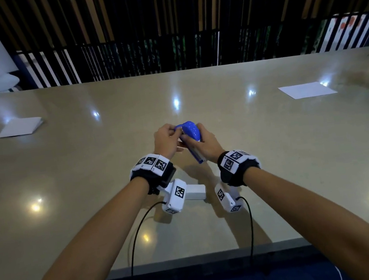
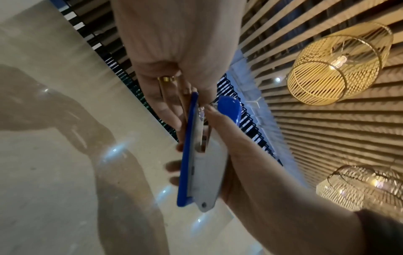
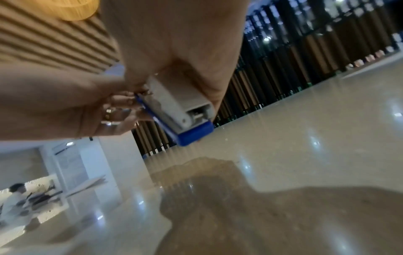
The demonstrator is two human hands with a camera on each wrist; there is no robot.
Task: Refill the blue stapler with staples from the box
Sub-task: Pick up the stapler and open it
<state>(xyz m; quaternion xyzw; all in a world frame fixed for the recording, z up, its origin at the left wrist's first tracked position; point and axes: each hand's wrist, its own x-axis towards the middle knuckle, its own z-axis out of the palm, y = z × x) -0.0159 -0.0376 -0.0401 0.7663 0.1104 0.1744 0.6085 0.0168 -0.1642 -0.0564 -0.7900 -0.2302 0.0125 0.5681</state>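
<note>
Both hands hold the blue stapler point(image 1: 191, 132) up over the table point(image 1: 274, 151): the right hand point(image 1: 205, 146) grips its body, the left hand point(image 1: 167, 142) pinches its front end.

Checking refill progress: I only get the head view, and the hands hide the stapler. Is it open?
Observer: Yes. In the left wrist view, the lid of the blue stapler stands clear of its white body, with the thumb tip of the right hand in the gap.
Operator: And the left hand?
Observer: In the right wrist view, the left hand pinches the blue base's front end.
Operator: Staples in?
Observer: Cannot tell; that view shows only the white channel's open rear.
</note>
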